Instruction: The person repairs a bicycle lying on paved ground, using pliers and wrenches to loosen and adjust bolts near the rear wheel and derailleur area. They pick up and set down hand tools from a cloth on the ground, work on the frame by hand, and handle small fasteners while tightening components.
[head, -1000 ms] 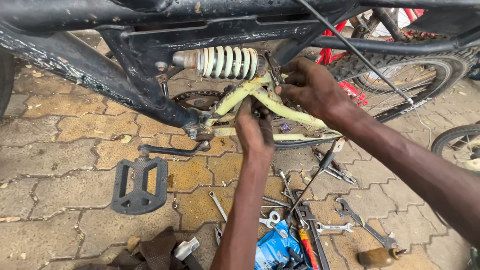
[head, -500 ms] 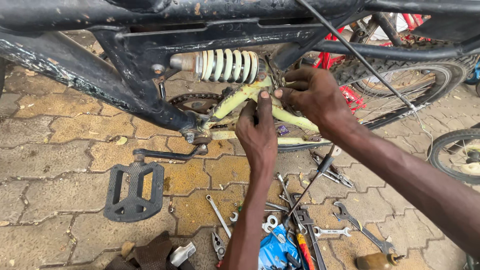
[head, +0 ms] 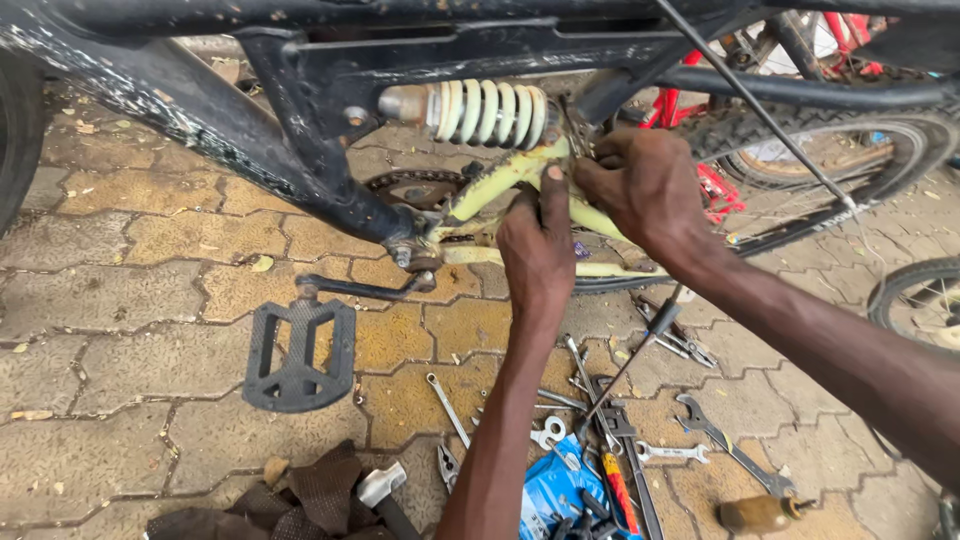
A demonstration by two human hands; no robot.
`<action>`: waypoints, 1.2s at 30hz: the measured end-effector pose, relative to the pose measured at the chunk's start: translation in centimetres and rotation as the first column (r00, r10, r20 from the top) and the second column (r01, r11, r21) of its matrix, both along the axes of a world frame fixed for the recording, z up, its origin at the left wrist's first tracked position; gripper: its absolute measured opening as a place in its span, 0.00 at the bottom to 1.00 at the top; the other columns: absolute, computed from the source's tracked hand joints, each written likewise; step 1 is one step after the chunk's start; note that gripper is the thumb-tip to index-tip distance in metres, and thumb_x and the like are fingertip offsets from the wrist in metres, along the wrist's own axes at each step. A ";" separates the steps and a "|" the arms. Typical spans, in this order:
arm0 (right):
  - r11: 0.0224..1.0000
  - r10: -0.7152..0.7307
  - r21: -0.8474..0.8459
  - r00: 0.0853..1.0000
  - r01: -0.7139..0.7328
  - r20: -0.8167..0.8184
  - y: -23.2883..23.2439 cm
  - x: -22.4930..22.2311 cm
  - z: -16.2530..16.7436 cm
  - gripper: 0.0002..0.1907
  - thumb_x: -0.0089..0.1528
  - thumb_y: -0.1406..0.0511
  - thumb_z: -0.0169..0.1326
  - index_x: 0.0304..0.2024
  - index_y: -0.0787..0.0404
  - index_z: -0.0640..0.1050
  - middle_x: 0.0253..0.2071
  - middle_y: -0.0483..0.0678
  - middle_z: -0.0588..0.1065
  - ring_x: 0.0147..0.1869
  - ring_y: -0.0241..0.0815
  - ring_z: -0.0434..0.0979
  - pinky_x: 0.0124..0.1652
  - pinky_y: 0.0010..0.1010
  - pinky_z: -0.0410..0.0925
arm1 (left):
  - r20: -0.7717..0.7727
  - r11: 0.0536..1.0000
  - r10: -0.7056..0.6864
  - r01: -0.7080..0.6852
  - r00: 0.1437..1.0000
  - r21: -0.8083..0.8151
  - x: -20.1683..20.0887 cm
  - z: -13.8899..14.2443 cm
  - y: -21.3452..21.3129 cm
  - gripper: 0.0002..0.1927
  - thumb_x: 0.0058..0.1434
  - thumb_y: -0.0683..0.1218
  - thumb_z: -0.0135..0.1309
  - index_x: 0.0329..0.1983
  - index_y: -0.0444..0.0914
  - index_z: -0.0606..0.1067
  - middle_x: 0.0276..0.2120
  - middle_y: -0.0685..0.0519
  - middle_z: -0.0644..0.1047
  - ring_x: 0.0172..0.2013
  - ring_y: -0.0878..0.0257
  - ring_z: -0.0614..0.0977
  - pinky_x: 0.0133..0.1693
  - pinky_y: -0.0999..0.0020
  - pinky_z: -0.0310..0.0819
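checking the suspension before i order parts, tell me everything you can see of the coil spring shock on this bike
The coil spring shock lies roughly level under the black frame, above the pale yellow swingarm. Its thick cream-white coils sit close together and look grimy; a dull metal end cap shows at its left, near a frame bolt. Its right end is hidden behind the hands. The left hand and right hand work just below and right of it.

Just one view here, a head cam looking steeply down and forward from close up, over the person's own arms at the bike frame (head: 250, 130) and the paved floor (head: 120, 300) underneath.
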State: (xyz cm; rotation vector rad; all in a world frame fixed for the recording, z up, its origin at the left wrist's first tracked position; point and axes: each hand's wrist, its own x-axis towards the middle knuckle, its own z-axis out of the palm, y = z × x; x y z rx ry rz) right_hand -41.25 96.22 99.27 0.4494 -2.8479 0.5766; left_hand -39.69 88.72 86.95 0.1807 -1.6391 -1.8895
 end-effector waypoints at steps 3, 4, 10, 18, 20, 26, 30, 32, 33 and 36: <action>0.964 0.086 -0.265 0.957 -0.010 0.277 1.0 -1.0 0.9 0.17 0.63 0.61 0.58 0.48 0.68 0.81 0.38 0.54 0.82 0.38 0.40 0.83 0.39 0.29 0.77 | 0.003 0.999 -0.008 0.008 1.000 -0.043 -0.3 -0.1 -0.2 0.33 0.72 0.63 0.39 0.28 0.32 0.76 0.18 0.46 0.72 0.19 0.56 0.73 0.26 0.49 0.66; 0.934 0.138 -0.358 0.916 0.006 0.376 1.5 -1.6 1.5 0.18 0.63 0.60 0.58 0.50 0.67 0.80 0.41 0.54 0.82 0.40 0.40 0.83 0.41 0.29 0.78 | 0.030 0.999 -0.020 0.021 0.999 -0.036 -0.4 0.0 -0.2 0.33 0.72 0.63 0.39 0.28 0.32 0.76 0.17 0.47 0.72 0.19 0.57 0.73 0.26 0.51 0.66; 0.988 0.018 -0.145 0.905 0.048 0.424 2.4 -3.3 2.1 0.19 0.63 0.59 0.59 0.49 0.68 0.81 0.42 0.53 0.83 0.41 0.37 0.83 0.39 0.32 0.73 | 0.069 0.980 -0.160 0.150 0.985 0.131 -0.2 -0.2 -0.3 0.32 0.71 0.64 0.43 0.30 0.32 0.76 0.19 0.51 0.71 0.21 0.63 0.71 0.24 0.59 0.63; 0.895 0.063 -0.446 0.990 -0.002 0.123 1.2 -0.9 -0.2 0.10 0.62 0.69 0.61 0.40 0.73 0.82 0.34 0.57 0.82 0.32 0.39 0.83 0.32 0.26 0.77 | -0.103 0.958 -0.149 0.170 0.983 0.231 -0.1 -0.4 -0.8 0.22 0.68 0.59 0.52 0.31 0.36 0.80 0.19 0.57 0.74 0.21 0.71 0.70 0.25 0.67 0.64; 0.896 0.061 -0.444 0.982 0.025 0.179 1.1 -0.5 0.2 0.09 0.62 0.68 0.60 0.41 0.71 0.82 0.36 0.58 0.82 0.35 0.41 0.83 0.35 0.28 0.78 | -0.097 0.952 -0.166 0.185 0.981 0.244 -0.3 -0.4 -0.6 0.22 0.69 0.58 0.52 0.29 0.37 0.79 0.18 0.57 0.71 0.19 0.70 0.67 0.23 0.66 0.60; 0.939 0.093 -0.342 0.933 0.034 0.347 1.8 0.6 1.7 0.19 0.65 0.70 0.50 0.59 0.67 0.71 0.52 0.58 0.78 0.56 0.49 0.79 0.54 0.35 0.72 | -0.074 0.960 -0.150 0.164 0.986 0.229 -0.9 -0.6 -0.6 0.22 0.68 0.55 0.53 0.23 0.37 0.77 0.14 0.57 0.68 0.15 0.69 0.64 0.21 0.65 0.57; 0.930 0.207 -0.362 0.910 -0.069 0.359 3.0 1.3 1.5 0.31 0.63 0.72 0.46 0.69 0.62 0.58 0.60 0.56 0.75 0.66 0.48 0.74 0.61 0.39 0.66 | -0.106 0.960 -0.143 0.164 0.984 0.228 -0.8 -0.5 -1.0 0.20 0.69 0.53 0.54 0.24 0.37 0.77 0.16 0.58 0.69 0.19 0.70 0.65 0.23 0.66 0.57; 0.919 0.242 -0.382 0.905 -0.098 0.350 3.2 1.1 1.7 0.32 0.62 0.71 0.46 0.69 0.60 0.57 0.60 0.58 0.76 0.66 0.49 0.76 0.63 0.42 0.66 | -0.082 0.953 -0.159 0.175 0.984 0.248 -0.7 -0.2 -1.0 0.21 0.69 0.53 0.54 0.23 0.36 0.77 0.15 0.57 0.69 0.18 0.69 0.65 0.23 0.65 0.57; 0.923 0.240 -0.373 0.904 -0.099 0.354 3.3 1.1 1.8 0.33 0.61 0.71 0.47 0.69 0.58 0.56 0.60 0.57 0.77 0.66 0.48 0.76 0.64 0.43 0.66 | -0.069 0.949 -0.169 0.182 0.983 0.258 -0.7 -0.1 -1.0 0.22 0.69 0.53 0.54 0.23 0.35 0.76 0.15 0.57 0.69 0.18 0.69 0.65 0.23 0.65 0.57; 0.942 0.226 -0.317 0.908 -0.111 0.352 3.1 0.9 2.3 0.35 0.63 0.68 0.51 0.71 0.53 0.56 0.58 0.55 0.77 0.63 0.46 0.78 0.62 0.44 0.65 | -0.075 0.919 -0.211 0.224 0.975 0.326 -0.5 0.1 -0.9 0.19 0.67 0.53 0.54 0.26 0.36 0.78 0.16 0.57 0.71 0.18 0.69 0.66 0.23 0.65 0.57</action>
